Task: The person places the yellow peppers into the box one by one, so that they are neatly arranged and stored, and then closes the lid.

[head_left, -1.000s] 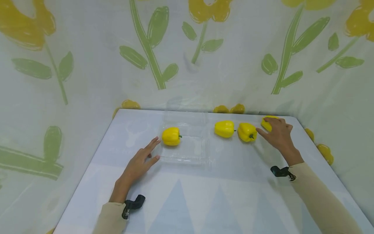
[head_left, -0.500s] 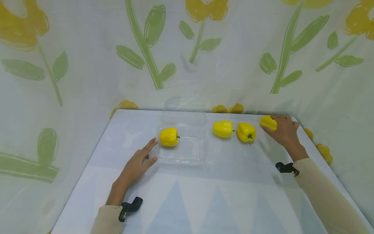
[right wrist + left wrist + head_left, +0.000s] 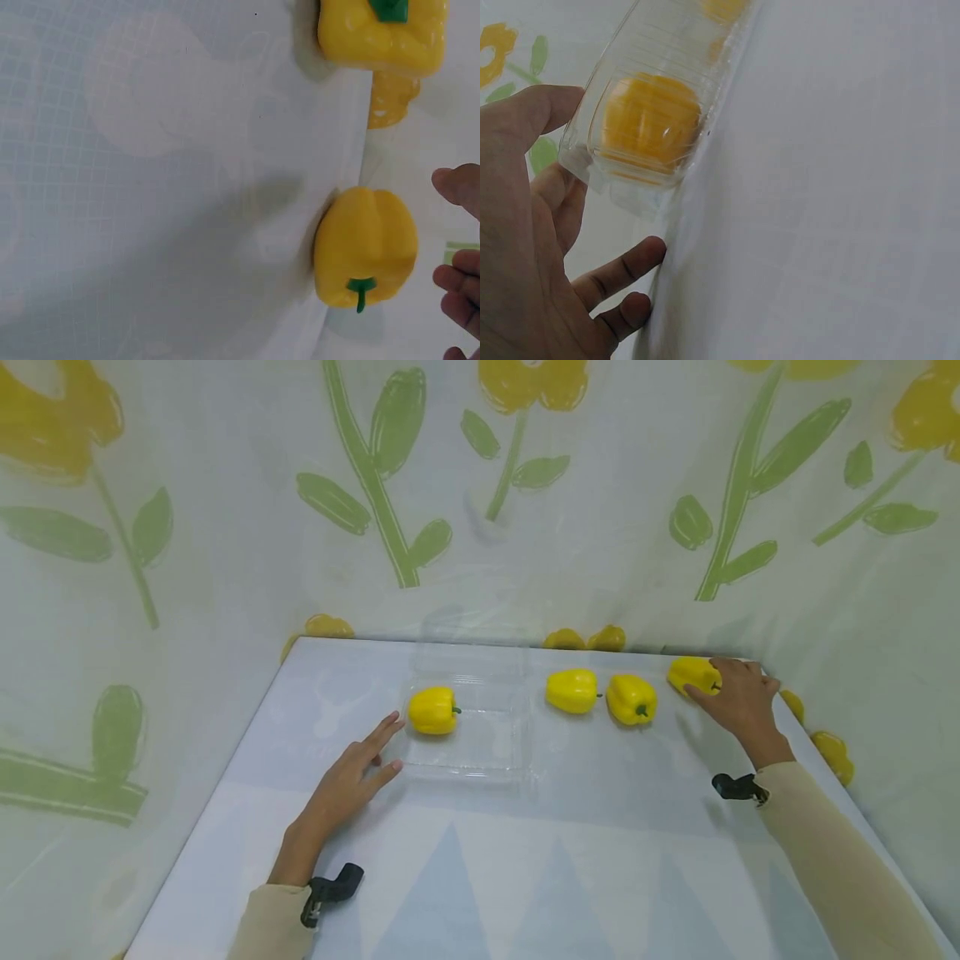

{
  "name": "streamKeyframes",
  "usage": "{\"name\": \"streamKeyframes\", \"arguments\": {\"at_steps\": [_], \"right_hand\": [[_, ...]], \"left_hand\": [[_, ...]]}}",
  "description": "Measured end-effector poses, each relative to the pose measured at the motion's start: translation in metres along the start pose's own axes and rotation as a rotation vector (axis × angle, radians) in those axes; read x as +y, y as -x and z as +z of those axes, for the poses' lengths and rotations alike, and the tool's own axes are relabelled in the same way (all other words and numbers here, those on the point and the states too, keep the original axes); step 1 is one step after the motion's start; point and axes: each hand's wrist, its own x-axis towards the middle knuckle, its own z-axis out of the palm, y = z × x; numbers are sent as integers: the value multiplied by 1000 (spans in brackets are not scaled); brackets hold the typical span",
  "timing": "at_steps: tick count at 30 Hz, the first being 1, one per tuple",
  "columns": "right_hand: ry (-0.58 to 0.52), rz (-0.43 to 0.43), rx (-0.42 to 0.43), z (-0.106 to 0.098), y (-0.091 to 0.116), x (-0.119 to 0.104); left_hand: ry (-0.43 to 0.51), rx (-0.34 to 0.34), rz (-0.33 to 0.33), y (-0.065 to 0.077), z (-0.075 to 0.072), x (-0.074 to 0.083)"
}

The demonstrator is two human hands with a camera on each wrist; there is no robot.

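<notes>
A white backdrop [image 3: 600, 543] printed with yellow flowers and green leaves rises behind and around the surface [image 3: 600, 802], which is pale, with faint blue triangles towards its near side. Two beige sleeves cross it, the left one [image 3: 273, 922] at the near left and the right one [image 3: 840, 860] reaching in from the near right. Left of centre sits the box [image 3: 487, 745], clear plastic, with a see-through part standing up along its back that looks like a lid. It contains a single item: the boxed pepper [image 3: 431, 710], yellow, lying on its side against the left part of the box with its stem pointing right. Of the hands, the left hand [image 3: 341, 785] has its fingers spread beside the box's left wall, and in the left wrist view one fingertip appears to touch the rim. The right hand [image 3: 738, 697] is at the far right corner, thumb and fingers parted and gripping nothing; the right wrist view shows a gap between it and the corner pepper [image 3: 690, 674], which rests on the surface near the far edge. Between that pepper and the box lie two more yellow ones, just apart: the middle pepper [image 3: 632, 699], stem towards the viewer, and the side pepper [image 3: 572, 691], stem to the right. A black device is worn at each wrist.
</notes>
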Motion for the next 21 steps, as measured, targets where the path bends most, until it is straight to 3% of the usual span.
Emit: {"name": "streamKeyframes", "arguments": {"at_steps": [8, 21], "right_hand": [[-3, 36, -5, 6, -4, 12], [-26, 25, 5, 15, -12, 19]], "left_hand": [[0, -12, -4, 0, -1, -2], [-2, -12, -1, -1, 0, -1]]}}
